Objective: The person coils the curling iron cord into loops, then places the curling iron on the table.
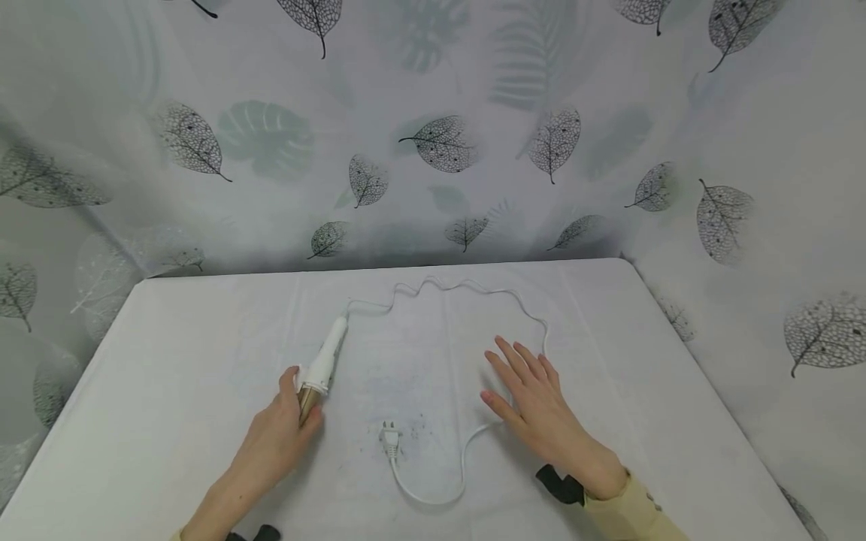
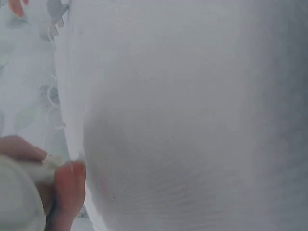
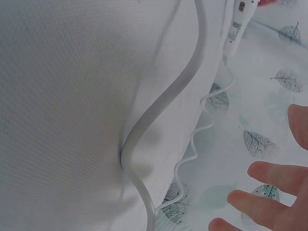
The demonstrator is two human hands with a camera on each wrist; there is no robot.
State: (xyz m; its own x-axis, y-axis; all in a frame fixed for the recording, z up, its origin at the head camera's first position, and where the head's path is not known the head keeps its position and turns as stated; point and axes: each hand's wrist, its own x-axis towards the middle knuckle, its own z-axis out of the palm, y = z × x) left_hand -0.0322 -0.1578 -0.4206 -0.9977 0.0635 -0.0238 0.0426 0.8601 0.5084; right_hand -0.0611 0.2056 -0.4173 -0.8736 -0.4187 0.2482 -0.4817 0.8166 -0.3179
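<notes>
A curling iron (image 1: 328, 357) with a white handle and a gold-coloured barrel lies at a slant on the left half of the white table. My left hand (image 1: 272, 442) grips it around the barrel end, which the palm and fingers partly hide. In the left wrist view, a thumb and fingers (image 2: 70, 187) show beside a pale round end. From the handle a white cord (image 1: 464, 458) runs in waves across the back and curves round to a two-pin plug (image 1: 390, 439) in front. Over the cord's right side, my right hand (image 1: 541, 409) is spread with straight fingers, holding nothing.
A white cloth covers the table (image 1: 609, 330), with grey smudges near the plug. Leaf-patterned sheets (image 1: 433, 203) stand behind and at both sides. Dark straps or mounts (image 1: 560, 485) sit at the wrists.
</notes>
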